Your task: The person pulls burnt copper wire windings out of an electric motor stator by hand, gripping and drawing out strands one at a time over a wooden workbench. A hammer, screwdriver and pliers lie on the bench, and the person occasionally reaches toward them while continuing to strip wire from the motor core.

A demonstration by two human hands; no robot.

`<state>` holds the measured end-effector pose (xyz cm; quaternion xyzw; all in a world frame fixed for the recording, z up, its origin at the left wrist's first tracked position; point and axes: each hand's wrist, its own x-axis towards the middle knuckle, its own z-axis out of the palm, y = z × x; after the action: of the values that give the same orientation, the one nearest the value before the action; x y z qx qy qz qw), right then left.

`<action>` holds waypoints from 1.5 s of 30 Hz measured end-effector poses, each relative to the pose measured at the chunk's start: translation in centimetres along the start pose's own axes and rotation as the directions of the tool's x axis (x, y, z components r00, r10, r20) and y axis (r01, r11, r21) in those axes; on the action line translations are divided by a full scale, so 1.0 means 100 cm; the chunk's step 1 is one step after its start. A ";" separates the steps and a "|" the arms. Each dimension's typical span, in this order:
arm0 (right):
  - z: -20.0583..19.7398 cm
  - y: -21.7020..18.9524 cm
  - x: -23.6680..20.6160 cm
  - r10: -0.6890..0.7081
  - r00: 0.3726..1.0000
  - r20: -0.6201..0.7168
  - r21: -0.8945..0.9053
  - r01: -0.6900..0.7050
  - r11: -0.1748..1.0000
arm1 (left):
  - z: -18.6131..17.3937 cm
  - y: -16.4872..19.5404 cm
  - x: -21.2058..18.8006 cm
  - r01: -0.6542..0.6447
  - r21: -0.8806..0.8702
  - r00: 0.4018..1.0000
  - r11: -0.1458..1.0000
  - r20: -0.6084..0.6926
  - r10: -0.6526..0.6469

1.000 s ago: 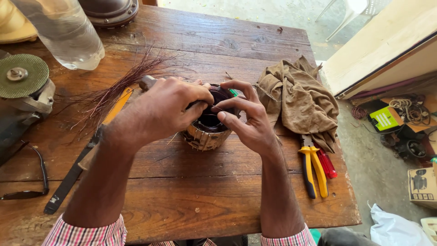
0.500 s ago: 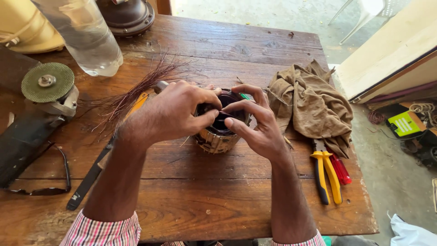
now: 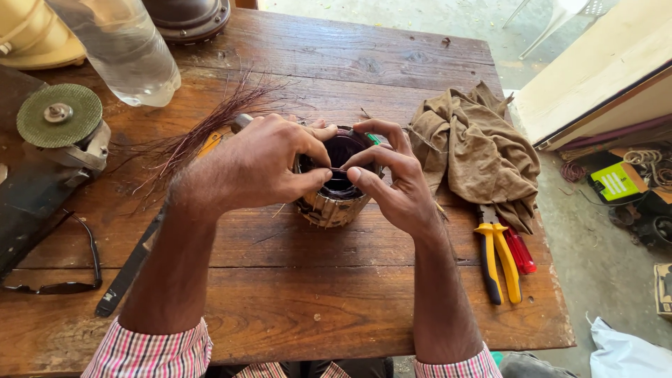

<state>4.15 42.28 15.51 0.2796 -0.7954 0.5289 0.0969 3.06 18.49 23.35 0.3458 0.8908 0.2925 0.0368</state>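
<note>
A round motor stator (image 3: 334,203) with a dark bore stands upright in the middle of the wooden table (image 3: 301,308). My left hand (image 3: 259,164) covers its left rim, thumb and fingers pinched over the opening. My right hand (image 3: 392,178) grips the right rim, its thumb and forefinger meeting the left fingers on a thin piece across the bore. A bundle of reddish copper wire strands (image 3: 203,129) fans out behind my left hand.
An angle grinder (image 3: 59,126) with a green disc lies at the left, dark glasses (image 3: 66,276) near it. A clear plastic bottle (image 3: 129,49) stands at the back left. A brown rag (image 3: 476,150), yellow-handled pliers (image 3: 498,262) and a red-handled tool (image 3: 519,248) lie at the right. A long dark file (image 3: 129,269) lies left of my forearm.
The view has shifted slightly, so everything sits lower and further right in frame. My fingers have closed tighter together over the stator's opening; the stator itself has stayed put.
</note>
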 end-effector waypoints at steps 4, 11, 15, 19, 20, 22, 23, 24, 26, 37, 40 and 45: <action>-0.002 0.000 -0.001 0.036 0.999 0.039 0.034 -0.037 0.999 | 0.002 -0.004 0.000 0.028 -0.020 0.997 0.999 0.071 -0.027; -0.001 0.004 0.000 -0.098 0.994 0.049 -0.096 0.103 0.990 | 0.009 -0.003 0.000 0.039 0.065 0.993 0.997 0.108 -0.046; -0.001 0.003 -0.002 -0.072 0.997 0.036 -0.064 0.074 0.995 | 0.003 -0.003 -0.001 0.105 -0.007 0.984 0.994 0.148 -0.103; -0.002 0.002 -0.001 -0.010 0.998 0.057 0.067 0.006 0.998 | 0.000 0.001 -0.002 0.128 -0.021 0.984 0.992 0.128 -0.124; -0.004 0.001 -0.001 0.005 0.998 0.062 0.098 -0.011 0.995 | 0.000 0.002 -0.001 0.155 -0.001 0.980 0.988 0.129 -0.154; -0.006 0.001 -0.001 0.087 0.996 0.021 0.180 -0.089 0.980 | 0.001 0.007 -0.001 0.154 0.032 0.980 0.988 0.122 -0.157; -0.008 0.001 -0.001 0.124 0.992 0.003 0.219 -0.122 0.968 | 0.001 0.008 -0.001 0.122 0.049 0.986 0.991 0.106 -0.126; -0.010 0.001 -0.001 0.130 0.991 -0.004 0.253 -0.125 0.960 | 0.001 0.010 -0.001 0.092 0.067 0.991 0.994 0.089 -0.097; -0.011 0.002 -0.001 0.147 0.989 -0.022 0.317 -0.133 0.939 | 0.001 0.012 0.000 0.123 0.066 0.986 0.990 0.103 -0.130; -0.009 0.016 0.000 0.075 0.958 -0.277 0.036 -0.068 0.997 | 0.019 -0.007 0.000 -0.089 0.161 0.995 0.983 0.067 0.079; -0.013 0.015 -0.001 0.135 0.946 -0.296 0.106 -0.108 0.989 | 0.028 -0.006 0.000 0.052 0.213 0.984 0.976 0.157 -0.087; -0.017 0.013 -0.002 0.243 0.923 -0.298 0.184 -0.194 0.964 | 0.032 0.000 -0.001 0.004 0.235 0.993 0.972 0.112 -0.032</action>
<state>3.29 44.26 15.10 0.1066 -0.7531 0.6333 0.1426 3.97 19.98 20.71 0.3559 0.9186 0.1644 0.0496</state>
